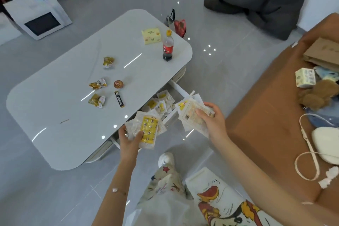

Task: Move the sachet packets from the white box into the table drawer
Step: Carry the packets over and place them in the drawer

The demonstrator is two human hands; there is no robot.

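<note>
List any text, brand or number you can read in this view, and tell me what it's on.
No text here can be read for certain.
bottle, red label: print blurred.
yellow box: dark marks, too small.
black stick sachet: white print, illegible.
yellow packet stack in left hand: pattern only, text blurred.
barcode packet stack in right hand: barcode visible, digits unreadable.

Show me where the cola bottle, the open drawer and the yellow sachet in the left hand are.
cola bottle (167,48): head view, on its red label.
open drawer (180,89): head view, on its white side wall.
yellow sachet (149,128): head view, on its printed yellow front.
</note>
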